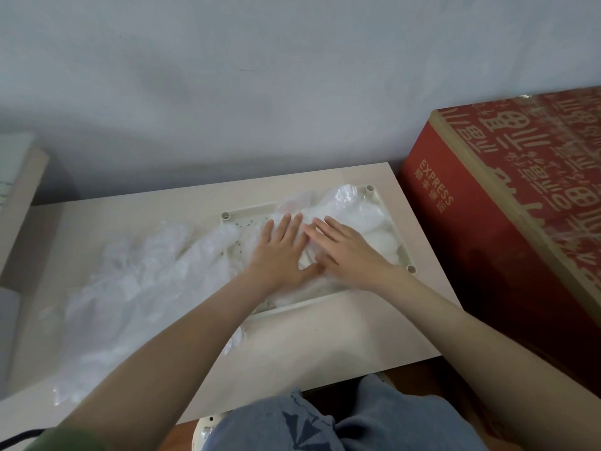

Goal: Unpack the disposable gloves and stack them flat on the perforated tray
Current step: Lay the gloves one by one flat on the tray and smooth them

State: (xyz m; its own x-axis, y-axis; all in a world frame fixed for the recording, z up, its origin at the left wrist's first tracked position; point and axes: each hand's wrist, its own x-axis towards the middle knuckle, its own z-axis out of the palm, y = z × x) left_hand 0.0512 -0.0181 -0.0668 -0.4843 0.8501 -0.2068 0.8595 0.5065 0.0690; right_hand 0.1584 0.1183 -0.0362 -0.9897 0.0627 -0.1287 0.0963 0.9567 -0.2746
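Note:
A cream perforated tray (404, 252) lies on the low table, right of centre. A pile of clear disposable gloves (354, 209) covers most of it. My left hand (279, 252) and my right hand (348, 252) lie flat, palms down, side by side on the gloves in the tray, fingers spread and pointing away from me. A larger loose heap of clear gloves (130, 281) spreads over the table to the left of the tray, and some of it drapes over the tray's left edge.
The pale table (341, 336) stands against a grey wall. A big red cardboard box (507, 222) printed "EXPRESS" stands close to the table's right side. My knees in blue jeans (325, 424) are below the front edge. A pale board (19, 196) leans at far left.

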